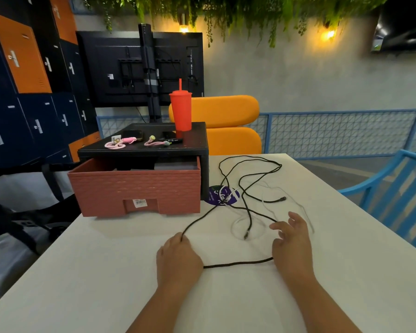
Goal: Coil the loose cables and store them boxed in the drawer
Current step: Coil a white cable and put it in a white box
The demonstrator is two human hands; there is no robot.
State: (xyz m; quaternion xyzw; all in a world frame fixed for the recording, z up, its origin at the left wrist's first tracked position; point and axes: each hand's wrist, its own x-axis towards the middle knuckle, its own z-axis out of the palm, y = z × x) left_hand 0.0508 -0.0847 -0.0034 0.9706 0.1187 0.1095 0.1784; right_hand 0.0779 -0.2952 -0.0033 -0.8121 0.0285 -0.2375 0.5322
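On the white counter [106, 272] a long black cable [238, 263] lies in loose, crossing loops to the right of the drawer, with one plug end resting near the middle of the tangle and another further right. The left grip [178, 258] is knuckles-up with its fingers curled round this cable; the cord comes out at its fingertips toward the loops and again at its right side. From there a short stretch runs flat across the counter to the right grip [292, 246], whose fingers are spread and relaxed above the surface, the cord passing in under the heel of that hand. A thin white cable [226, 191] is tangled among the black loops, partly over a round purple disc [216, 197] and partly beneath the right fingers. The brick-patterned red-brown drawer [135, 188] stands pulled out of a black stand [142, 150] at the counter's far left. On the stand are a red tumbler [181, 111] with a straw and some pink ties [115, 144].
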